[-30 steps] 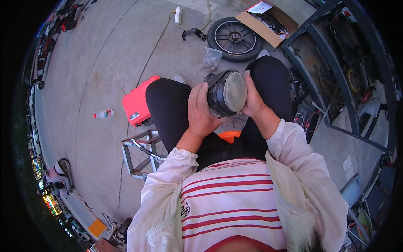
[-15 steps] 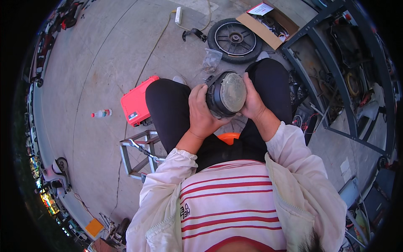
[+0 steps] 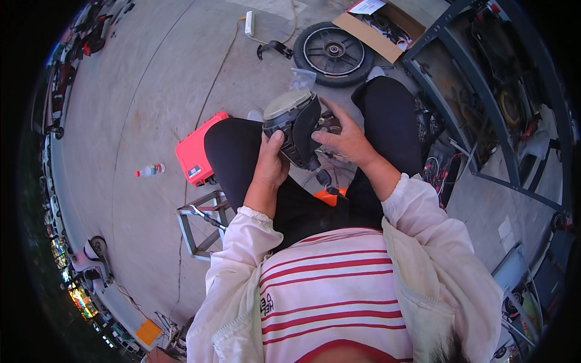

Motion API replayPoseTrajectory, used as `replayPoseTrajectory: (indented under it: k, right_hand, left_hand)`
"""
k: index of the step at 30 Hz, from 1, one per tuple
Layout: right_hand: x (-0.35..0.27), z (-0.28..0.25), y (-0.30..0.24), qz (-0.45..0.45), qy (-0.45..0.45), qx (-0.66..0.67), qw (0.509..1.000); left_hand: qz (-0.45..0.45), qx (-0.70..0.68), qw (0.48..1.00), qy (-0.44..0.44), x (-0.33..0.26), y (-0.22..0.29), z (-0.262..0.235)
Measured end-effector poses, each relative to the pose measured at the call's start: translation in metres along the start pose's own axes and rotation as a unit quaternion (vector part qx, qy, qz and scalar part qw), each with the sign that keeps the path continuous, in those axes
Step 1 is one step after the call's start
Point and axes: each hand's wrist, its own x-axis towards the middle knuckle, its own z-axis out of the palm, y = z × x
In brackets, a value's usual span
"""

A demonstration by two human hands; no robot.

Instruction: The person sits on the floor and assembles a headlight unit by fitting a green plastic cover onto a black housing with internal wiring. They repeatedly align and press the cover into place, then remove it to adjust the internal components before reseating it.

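Between my knees I hold a round headlight with a cloudy, dusty lens and a black housing. It is tilted, so the lens faces up and away while the black side and back turn toward my right hand. My left hand is closed on its left side, thumb on the black housing. At the right, my right hand grips the back of it between thumb and fingers, some of which are hidden. Below the headlight hangs a small black piece, its kind unclear. An orange object shows between my thighs.
Ahead lie a spoked wheel with a tyre, a clear plastic bag, a curved black part and an open cardboard box. A red case, metal frame and bottle are left; a metal rack stands right.
The headlight has been turned: its lens faced right and up toward me, and now faces away, showing the housing's side. My right hand has shifted from the lens edge to the back.
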Motion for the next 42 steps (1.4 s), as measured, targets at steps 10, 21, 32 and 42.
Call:
replayPoseTrajectory:
  k: [10,21,32,42]
  right_hand:
    - [-0.002,0.001,0.000,0.118,-0.048,0.228,0.965]
    - [-0.001,0.001,0.013,0.234,-0.046,0.241,0.941]
    - [0.002,0.004,0.021,0.294,-0.017,0.237,0.926]
    - [0.004,0.003,0.028,0.278,-0.022,0.248,0.928]
  left_hand:
    - [-0.026,0.088,0.996,0.006,0.006,-0.001,0.010]
    - [-0.037,0.206,0.977,0.039,0.005,-0.003,0.020]
    - [-0.107,0.239,0.964,0.051,0.016,-0.006,0.011]
    - [-0.124,0.288,0.947,0.076,0.014,-0.004,0.014]
